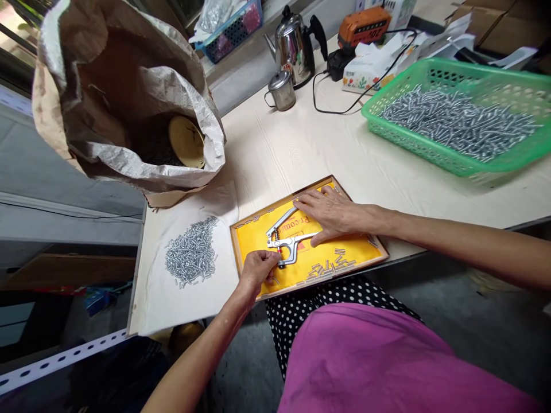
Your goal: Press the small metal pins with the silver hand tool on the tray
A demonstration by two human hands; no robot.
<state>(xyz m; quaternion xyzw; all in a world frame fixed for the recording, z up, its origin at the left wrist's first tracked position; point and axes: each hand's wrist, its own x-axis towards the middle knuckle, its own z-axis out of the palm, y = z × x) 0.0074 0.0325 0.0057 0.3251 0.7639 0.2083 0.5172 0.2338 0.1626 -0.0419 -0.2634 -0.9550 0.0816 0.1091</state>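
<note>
Silver hand pliers (293,244), like snap-fastener pliers, rest over a shallow wood-framed tray (310,188) with a yellow lining. My right hand (329,215) grips their handles, fingers over the upper one and thumb at the lower; the handles stand apart. At the jaw end, my left hand (261,267) is closed in a pinch beside the small red part. What its fingertips hold is too small to make out. Several small metal springs (329,267) lie along the tray's near side, with a few more by the far edge.
Left of the tray, a heap of small metal pieces (191,252) lies on white cloth (155,304). Behind it stands an open sack (206,166) with a yellow bowl (185,140). A green basket (447,163) of metal pieces, a kettle (295,46) and a metal cup (282,92) stand farther back.
</note>
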